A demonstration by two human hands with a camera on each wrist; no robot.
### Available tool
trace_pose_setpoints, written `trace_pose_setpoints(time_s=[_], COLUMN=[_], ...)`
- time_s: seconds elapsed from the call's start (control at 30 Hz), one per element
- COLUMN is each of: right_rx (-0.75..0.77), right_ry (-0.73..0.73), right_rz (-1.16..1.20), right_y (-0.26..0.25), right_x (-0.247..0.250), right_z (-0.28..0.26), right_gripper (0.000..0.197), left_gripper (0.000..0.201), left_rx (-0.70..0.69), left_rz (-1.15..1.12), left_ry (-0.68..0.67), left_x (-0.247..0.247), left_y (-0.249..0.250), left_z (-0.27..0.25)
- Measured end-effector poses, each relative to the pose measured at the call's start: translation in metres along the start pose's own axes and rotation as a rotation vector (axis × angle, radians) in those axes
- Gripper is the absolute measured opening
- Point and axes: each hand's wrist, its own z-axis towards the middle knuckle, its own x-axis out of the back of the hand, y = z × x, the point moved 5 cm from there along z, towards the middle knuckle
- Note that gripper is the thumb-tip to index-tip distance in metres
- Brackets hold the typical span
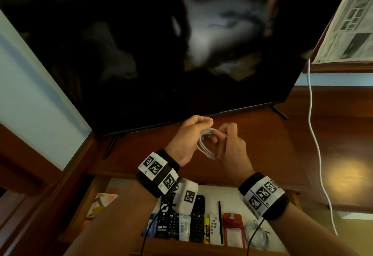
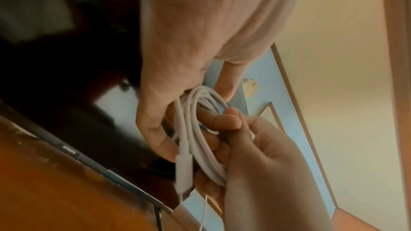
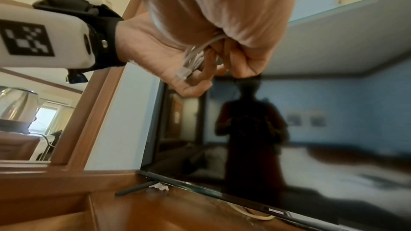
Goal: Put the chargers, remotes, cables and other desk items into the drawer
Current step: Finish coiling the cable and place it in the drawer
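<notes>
Television (image 1: pixel 141 53): large, dark, standing on thin legs at the back of the wooden counter (image 1: pixel 262 140); taken here as the landmark. Drawer (image 1: pixel 222 192): pulled open well in front of the television, below the counter edge, pale-lined, already carrying a row of remotes (image 1: pixel 198 218), a red-and-clear pouch (image 1: pixel 234 226), a black pen (image 1: pixel 220 221) and a coiled white lead (image 1: pixel 257 233) at its right end. Loose white cord (image 1: pixel 314 134): hangs down to the right of the television and runs forward across the counter; its ends are out of view. Left hand (image 1: pixel 186 140): raised just in front of the television's lower edge, fingers curled round one side of the white cable (image 1: pixel 203 144). Right hand (image 1: pixel 232 148): beside the left, touching it, thumb and fingertips pinching the opposite side of the same coil. White cable: several smooth, thin loops gathered into a small ring, with a short straight plug (image 2: pixel 183 169) standing free at one side; held above the counter between the two hands, not yet in the drawer. Handling note, as a judgement: the loops look springy, so keep one pinch on the bundle, tuck the plug end through or against the ring, then lower it flat into the free space beside the other coiled lead.
</notes>
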Motion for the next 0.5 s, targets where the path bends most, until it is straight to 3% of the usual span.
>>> trace_pose_setpoints(time_s=[0.13,0.2,0.37,0.5], right_rx=[-0.09,-0.085,-0.039,0.069], right_ry=[0.158,0.17,0.03,-0.131], right_rz=[0.141,0.124,0.116,-0.149], right_y=[-0.001,-0.002,-0.006,-0.002], right_x=[0.005,0.006,0.008,0.019], right_z=[0.003,0.006,0.009,0.015], right_gripper=[0.006,0.006,0.006,0.019], left_gripper=[0.032,0.03,0.021,0.014], left_rx=[-0.002,-0.023,-0.135,-0.14], left_rz=[-0.046,-0.09,-0.08,-0.003], left_ry=[-0.008,-0.026,0.03,-0.014], left_x=[0.005,0.004,0.008,0.014], left_y=[-0.003,-0.004,0.004,0.014], left_z=[0.001,0.001,0.005,0.006])
